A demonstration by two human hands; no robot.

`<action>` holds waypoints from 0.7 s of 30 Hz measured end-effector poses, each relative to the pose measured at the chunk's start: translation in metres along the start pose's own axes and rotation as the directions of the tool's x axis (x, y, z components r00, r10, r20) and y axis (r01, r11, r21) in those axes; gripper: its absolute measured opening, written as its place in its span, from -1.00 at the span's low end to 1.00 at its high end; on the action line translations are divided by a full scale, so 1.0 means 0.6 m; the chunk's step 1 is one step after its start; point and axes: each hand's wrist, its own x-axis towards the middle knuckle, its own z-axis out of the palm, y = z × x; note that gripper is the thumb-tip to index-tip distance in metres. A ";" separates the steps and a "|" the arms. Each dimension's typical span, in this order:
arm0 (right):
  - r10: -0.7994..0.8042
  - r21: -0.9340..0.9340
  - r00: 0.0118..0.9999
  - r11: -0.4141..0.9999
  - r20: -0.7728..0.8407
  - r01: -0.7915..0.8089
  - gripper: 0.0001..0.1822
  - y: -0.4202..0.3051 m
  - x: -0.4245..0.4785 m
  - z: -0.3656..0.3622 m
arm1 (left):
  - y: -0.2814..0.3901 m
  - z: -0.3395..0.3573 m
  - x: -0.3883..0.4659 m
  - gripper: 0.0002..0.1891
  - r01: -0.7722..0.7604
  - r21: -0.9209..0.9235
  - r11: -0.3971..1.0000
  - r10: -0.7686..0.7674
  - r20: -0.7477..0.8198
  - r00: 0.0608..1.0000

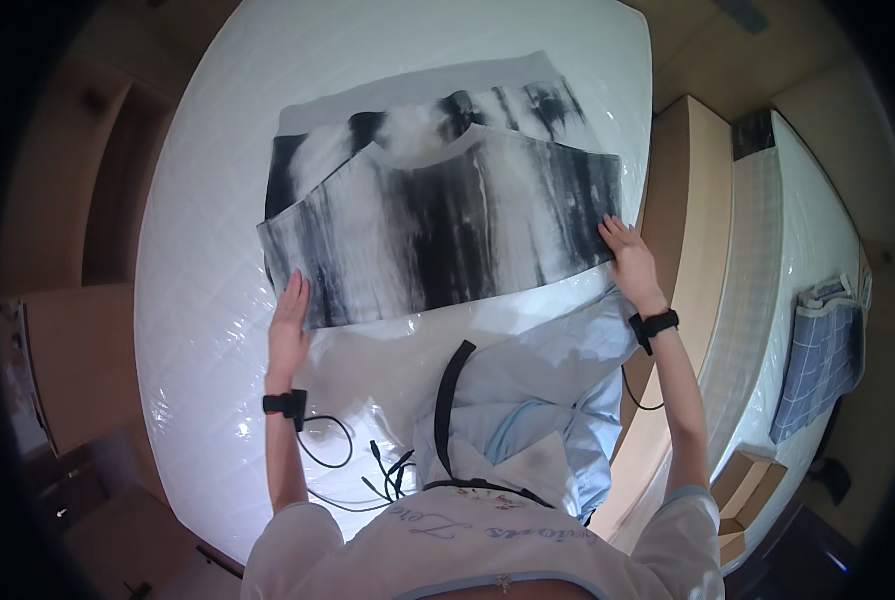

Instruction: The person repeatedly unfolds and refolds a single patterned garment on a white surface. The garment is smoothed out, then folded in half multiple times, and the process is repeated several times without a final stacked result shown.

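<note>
A black, white and grey streaked top (447,225) is spread on a plastic-covered mattress (207,247), its curved neckline turned away from me. Beneath its far side shows matching streaked fabric with a wide grey band (417,86); whether that is a separate garment I cannot tell. My left hand (290,322) rests with straight fingers on the top's near left corner. At the right edge, my right hand (631,255) lays its fingers flat on the fabric, slightly spread. Neither thumb shows clearly. Black straps with cables circle both wrists.
My legs in light blue trousers (537,375) are folded on the mattress. Several black cable ends (391,472) lie by my left side. A wooden bed rail (687,225) runs along the right, with a folded blue checked cloth (822,360) and an open cardboard box (751,487) beyond.
</note>
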 end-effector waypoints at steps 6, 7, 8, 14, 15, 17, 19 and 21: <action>0.134 0.327 0.934 0.912 0.330 -0.246 -0.57 -0.008 -0.052 -0.162 | 0.028 -0.177 -0.006 -0.66 0.214 -0.215 0.953 -0.148 0.287 0.946; 0.055 0.399 0.964 0.903 0.260 -0.159 -0.63 0.014 -0.068 -0.163 | 0.044 -0.205 -0.010 -0.73 0.254 -0.239 0.937 -0.171 0.322 0.931; 0.047 0.459 0.977 0.877 0.206 -0.139 -0.68 0.017 -0.074 -0.169 | 0.041 -0.225 -0.017 -0.78 0.282 -0.258 0.924 -0.184 0.348 0.919; 0.100 0.430 0.977 0.903 -0.186 -0.011 -0.76 0.007 0.053 -0.188 | -0.014 -0.226 0.087 -0.70 0.231 -0.316 0.920 -0.275 -0.104 0.956; 0.026 0.391 0.954 0.915 -0.298 0.097 -0.76 0.015 0.092 -0.184 | -0.028 -0.212 0.111 -0.63 0.174 -0.336 0.926 -0.254 -0.211 0.944; 0.145 0.508 0.960 0.862 -0.238 -0.004 -0.63 -0.002 0.148 -0.175 | -0.035 -0.217 0.116 -0.53 0.042 0.056 0.998 -0.016 -0.400 0.916; 0.064 0.292 0.938 0.956 -0.340 0.040 -0.50 0.044 0.147 -0.129 | -0.045 -0.211 0.117 -0.43 -0.005 0.169 0.986 0.072 -0.392 0.917; 0.144 0.264 0.971 0.960 -0.192 -0.091 -0.41 0.069 0.105 -0.088 | -0.053 -0.178 0.077 -0.32 0.038 -0.014 0.999 -0.040 -0.245 0.969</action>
